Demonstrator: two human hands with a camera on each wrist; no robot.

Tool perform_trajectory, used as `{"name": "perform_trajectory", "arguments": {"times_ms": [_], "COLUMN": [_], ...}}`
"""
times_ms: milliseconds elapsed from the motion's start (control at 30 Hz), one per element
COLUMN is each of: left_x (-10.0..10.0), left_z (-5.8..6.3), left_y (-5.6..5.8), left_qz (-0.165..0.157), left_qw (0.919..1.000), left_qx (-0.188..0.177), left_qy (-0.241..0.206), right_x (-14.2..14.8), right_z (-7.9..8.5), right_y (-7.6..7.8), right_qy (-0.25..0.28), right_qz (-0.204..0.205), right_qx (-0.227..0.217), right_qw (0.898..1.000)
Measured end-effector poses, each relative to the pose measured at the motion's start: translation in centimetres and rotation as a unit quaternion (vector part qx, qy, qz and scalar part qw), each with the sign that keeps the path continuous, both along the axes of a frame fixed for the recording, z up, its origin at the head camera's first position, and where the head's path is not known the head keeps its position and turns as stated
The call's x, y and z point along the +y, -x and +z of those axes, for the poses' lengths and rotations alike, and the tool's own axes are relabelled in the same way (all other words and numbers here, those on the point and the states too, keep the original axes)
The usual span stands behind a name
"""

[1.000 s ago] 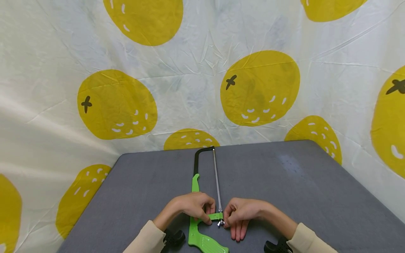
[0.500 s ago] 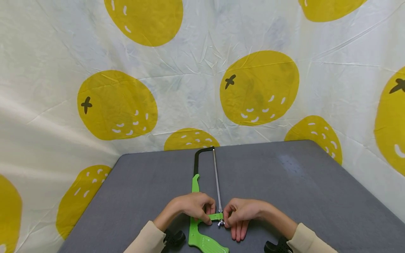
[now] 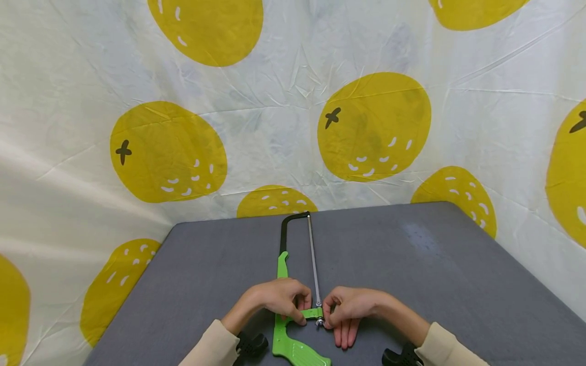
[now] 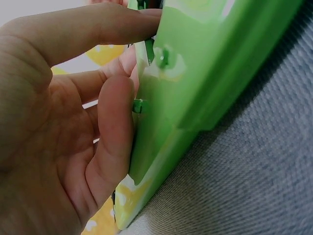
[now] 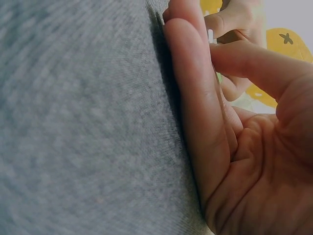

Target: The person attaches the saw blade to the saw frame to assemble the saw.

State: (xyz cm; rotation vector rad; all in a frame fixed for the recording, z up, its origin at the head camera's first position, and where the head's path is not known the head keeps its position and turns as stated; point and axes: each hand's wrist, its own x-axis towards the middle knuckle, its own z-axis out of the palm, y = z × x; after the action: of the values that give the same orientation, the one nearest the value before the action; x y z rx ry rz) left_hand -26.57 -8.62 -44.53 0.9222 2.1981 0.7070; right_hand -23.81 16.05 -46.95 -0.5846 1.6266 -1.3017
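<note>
A hacksaw (image 3: 299, 352) with a green handle and a black front frame lies on the grey table, its handle toward me. Its silver blade (image 3: 314, 259) runs along the right side down to a green crosspiece (image 3: 313, 313). My left hand (image 3: 280, 296) holds that crosspiece between thumb and fingers. In the left wrist view, the green plastic (image 4: 195, 63) fills the space beside the fingertips. At the blade's near end sits a small metal wing nut (image 3: 319, 323). My right hand (image 3: 351, 305) pinches it with thumb and index finger, the other fingers stretched along the table.
The grey cloth-covered table (image 3: 403, 269) spreads out on both sides of the saw. Behind it and to the sides hangs a white curtain (image 3: 274, 137) with large yellow fruit prints. Black straps (image 3: 252, 345) sit at both wrists near the beige sleeves.
The wing nut has turned slightly at the right fingertips. Both hands and the hacksaw keep nearly the same places.
</note>
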Motion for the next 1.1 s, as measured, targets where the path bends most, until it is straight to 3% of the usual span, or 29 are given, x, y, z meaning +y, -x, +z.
{"name": "perform_trajectory", "arguments": {"times_ms": [1100], "left_x": [-0.05], "left_z": [-0.39], "left_y": [0.04], "left_qz": [-0.001], "left_qw": [1.0000], "left_qx": [0.002], "left_qy": [0.002], "right_x": [-0.01], "right_z": [-0.42], "right_y": [-0.10], "right_qy": [0.002], "right_qz": [0.001], "right_qx": [0.007], "right_qw": [1.000]}}
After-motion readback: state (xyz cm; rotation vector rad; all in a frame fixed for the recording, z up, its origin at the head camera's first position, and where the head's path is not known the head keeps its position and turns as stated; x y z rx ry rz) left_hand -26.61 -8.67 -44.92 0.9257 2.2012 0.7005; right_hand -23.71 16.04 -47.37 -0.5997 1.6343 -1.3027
